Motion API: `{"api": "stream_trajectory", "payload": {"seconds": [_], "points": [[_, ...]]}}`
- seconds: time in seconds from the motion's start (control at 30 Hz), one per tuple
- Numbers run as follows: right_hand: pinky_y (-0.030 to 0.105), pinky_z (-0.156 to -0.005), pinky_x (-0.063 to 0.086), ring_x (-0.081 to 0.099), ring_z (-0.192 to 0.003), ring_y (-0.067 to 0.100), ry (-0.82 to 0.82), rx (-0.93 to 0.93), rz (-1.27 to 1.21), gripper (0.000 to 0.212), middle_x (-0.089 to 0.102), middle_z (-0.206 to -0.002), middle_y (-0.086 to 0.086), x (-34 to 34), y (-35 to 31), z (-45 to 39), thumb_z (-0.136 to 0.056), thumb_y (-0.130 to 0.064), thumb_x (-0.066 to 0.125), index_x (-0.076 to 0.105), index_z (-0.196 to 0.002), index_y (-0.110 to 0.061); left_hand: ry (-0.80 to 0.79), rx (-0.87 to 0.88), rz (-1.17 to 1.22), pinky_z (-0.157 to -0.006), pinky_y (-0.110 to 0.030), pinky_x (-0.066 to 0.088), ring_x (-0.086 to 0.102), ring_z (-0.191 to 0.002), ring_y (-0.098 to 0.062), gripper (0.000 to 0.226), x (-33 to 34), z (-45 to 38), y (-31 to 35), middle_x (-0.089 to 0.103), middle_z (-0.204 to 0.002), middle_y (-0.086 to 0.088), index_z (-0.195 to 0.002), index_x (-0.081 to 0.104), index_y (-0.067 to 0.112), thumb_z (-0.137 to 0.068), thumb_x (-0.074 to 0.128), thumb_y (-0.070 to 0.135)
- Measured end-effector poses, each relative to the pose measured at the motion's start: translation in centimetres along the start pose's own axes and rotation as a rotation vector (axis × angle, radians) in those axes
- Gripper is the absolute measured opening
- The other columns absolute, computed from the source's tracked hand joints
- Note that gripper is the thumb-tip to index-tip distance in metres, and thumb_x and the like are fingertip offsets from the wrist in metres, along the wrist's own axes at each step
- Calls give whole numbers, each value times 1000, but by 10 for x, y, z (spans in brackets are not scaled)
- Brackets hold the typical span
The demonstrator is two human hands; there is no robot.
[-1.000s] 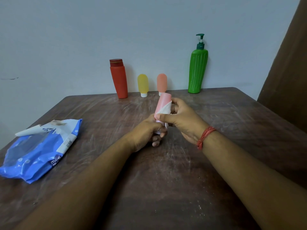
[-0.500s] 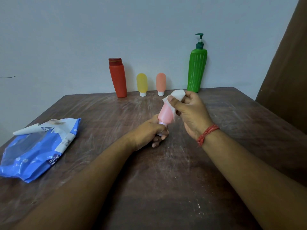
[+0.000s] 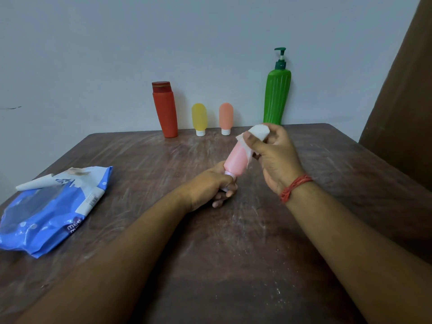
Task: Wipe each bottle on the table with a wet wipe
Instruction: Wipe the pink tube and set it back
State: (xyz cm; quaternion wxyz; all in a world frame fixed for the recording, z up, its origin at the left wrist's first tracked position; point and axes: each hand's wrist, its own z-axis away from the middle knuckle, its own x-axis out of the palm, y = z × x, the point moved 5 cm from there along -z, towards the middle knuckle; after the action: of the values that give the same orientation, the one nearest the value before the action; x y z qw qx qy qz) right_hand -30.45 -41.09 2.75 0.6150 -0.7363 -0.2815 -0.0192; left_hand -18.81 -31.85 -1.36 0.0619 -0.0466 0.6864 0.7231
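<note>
My left hand (image 3: 210, 187) grips the cap end of a small pink bottle (image 3: 236, 161), which tilts up and to the right over the middle of the table. My right hand (image 3: 275, 155) holds a white wet wipe (image 3: 258, 132) wrapped over the bottle's top end. Along the wall stand a red bottle (image 3: 164, 109), a yellow bottle (image 3: 199, 119), an orange-pink bottle (image 3: 226, 118) and a tall green pump bottle (image 3: 277, 90).
A blue pack of wet wipes (image 3: 51, 206) lies on the left of the dark wooden table (image 3: 233, 265), its flap peeled open. A brown panel (image 3: 406, 90) rises at the right.
The pink bottle has tilted further to the right. My right hand with the wipe has slid from the bottle's middle up to its top end.
</note>
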Motion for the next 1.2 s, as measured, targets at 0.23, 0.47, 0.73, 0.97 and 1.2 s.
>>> {"api": "stream_trajectory", "payload": {"seconds": [0.23, 0.47, 0.73, 0.97, 1.2], "points": [[46, -93, 55, 66, -111, 32, -335, 159, 215, 59, 67, -119, 18, 21, 24, 15, -81, 2, 74, 47, -133, -5, 82, 27, 176, -42, -22, 34, 33, -45, -12, 30, -11, 2, -4, 51, -60, -5, -99, 51, 11, -69, 52, 6], [40, -87, 57, 69, -100, 27, -110, -2, 252, 33, 72, -103, 7, -2, 6, 0, -82, 5, 73, 59, -104, -16, 53, 9, 296, -44, -25, 36, 37, -49, -14, 36, -12, 2, -5, 52, -69, -8, -105, 47, 15, -72, 54, 3], [42, -93, 55, 69, -101, 11, -259, -173, 462, 21, 74, -103, -9, 22, 8, 18, -93, -19, 66, 67, -102, -37, 47, 22, 347, -65, -32, 58, 55, -66, -14, 43, -18, 2, -6, 52, -89, -6, -135, 44, 12, -97, 57, -1], [45, -87, 53, 67, -94, 20, -269, -242, 754, 23, 73, -99, 2, 23, 9, 23, -100, -25, 54, 69, -117, -22, 228, 61, 456, -77, -40, 63, 74, -94, -35, 54, -26, 5, -3, 63, -119, -33, -140, 32, -12, -96, 62, -2], [16, -93, 42, 59, -108, 14, -457, -540, 1012, 33, 64, -121, 3, 43, 9, 41, -92, -2, 62, 66, -124, -7, 301, 135, 621, -85, -38, 62, 75, -89, -20, 27, -34, 5, -8, 75, -98, -13, -127, 48, -4, -100, 52, -5]]}}
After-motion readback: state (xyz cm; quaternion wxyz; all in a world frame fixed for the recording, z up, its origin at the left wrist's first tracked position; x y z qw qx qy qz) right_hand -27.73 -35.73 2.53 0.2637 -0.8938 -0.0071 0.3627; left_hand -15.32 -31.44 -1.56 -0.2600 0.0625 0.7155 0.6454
